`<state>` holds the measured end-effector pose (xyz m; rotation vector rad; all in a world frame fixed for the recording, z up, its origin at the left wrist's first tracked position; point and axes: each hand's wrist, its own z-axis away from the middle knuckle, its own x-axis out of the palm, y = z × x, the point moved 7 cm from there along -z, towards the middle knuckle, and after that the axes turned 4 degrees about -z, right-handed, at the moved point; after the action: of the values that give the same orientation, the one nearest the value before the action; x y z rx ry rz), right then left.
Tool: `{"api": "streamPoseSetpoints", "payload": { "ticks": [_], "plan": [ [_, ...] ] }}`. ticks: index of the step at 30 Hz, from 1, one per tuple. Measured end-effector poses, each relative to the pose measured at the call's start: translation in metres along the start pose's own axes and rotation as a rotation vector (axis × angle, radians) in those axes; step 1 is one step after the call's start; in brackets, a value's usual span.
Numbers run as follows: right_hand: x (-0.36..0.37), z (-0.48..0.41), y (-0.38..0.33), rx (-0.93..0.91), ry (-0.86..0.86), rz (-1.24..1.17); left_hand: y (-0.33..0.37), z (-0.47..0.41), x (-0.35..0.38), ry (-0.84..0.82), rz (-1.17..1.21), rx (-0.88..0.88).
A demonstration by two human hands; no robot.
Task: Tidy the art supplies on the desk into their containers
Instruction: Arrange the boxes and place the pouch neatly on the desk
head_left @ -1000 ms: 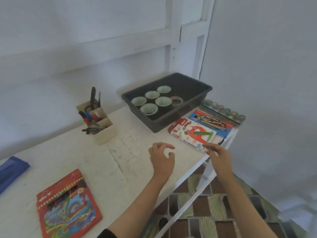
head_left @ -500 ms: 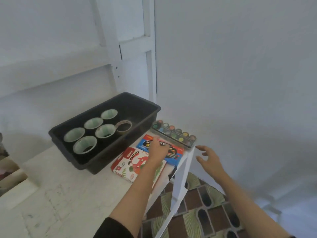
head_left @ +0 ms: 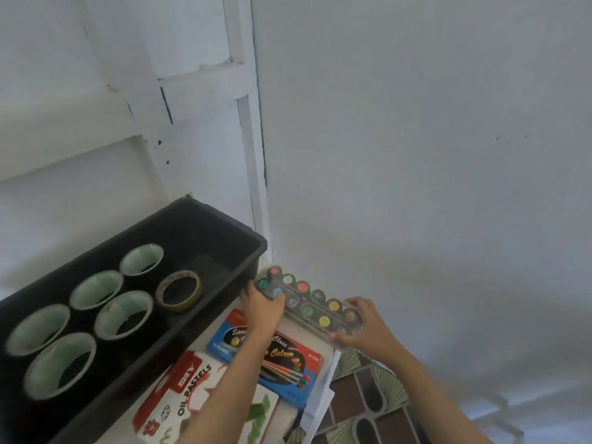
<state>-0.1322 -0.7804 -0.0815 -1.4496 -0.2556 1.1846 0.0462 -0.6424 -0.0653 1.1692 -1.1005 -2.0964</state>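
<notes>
A long watercolour palette [head_left: 312, 304] with round colour pans lies at the desk's far right corner, next to the wall. My left hand [head_left: 263, 307] grips its left end and my right hand [head_left: 365, 328] grips its right end. Just nearer lie a blue poster-colour box [head_left: 288, 354] and a red-and-white oil pastels box [head_left: 179, 398], both partly hidden by my left forearm. A black plastic tray [head_left: 205, 309] to the left holds several pale green tape rolls [head_left: 123, 310] and one tan tape roll [head_left: 179, 290].
The white desk's right edge [head_left: 323, 395] drops to a patterned tile floor [head_left: 368, 398]. White walls and a white frame [head_left: 253, 155] close in behind and to the right of the tray.
The view has swung right. My left hand moved from the blue box to the palette's left end, and my right hand came in from the air to grip its right end.
</notes>
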Motion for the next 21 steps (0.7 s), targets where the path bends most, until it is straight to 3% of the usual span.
{"api": "streamPoseSetpoints", "payload": {
  "ticks": [4, 12, 19, 21],
  "plan": [
    [-0.020, -0.006, 0.006, 0.058, -0.040, -0.227, 0.013, -0.017, 0.026, 0.008, -0.025, 0.033],
    [-0.071, -0.038, 0.019, 0.115, 0.076, -0.516, 0.055, -0.051, 0.080, 0.050, 0.065, 0.145],
    [-0.116, -0.110, -0.016, -0.005, 0.056, -0.689, 0.120, -0.072, 0.136, -0.030, 0.575, 0.153],
    [-0.120, -0.133, -0.038, -0.057, -0.022, -0.697, 0.144, -0.069, 0.146, 0.042, 0.661, 0.204]
  ]
}}
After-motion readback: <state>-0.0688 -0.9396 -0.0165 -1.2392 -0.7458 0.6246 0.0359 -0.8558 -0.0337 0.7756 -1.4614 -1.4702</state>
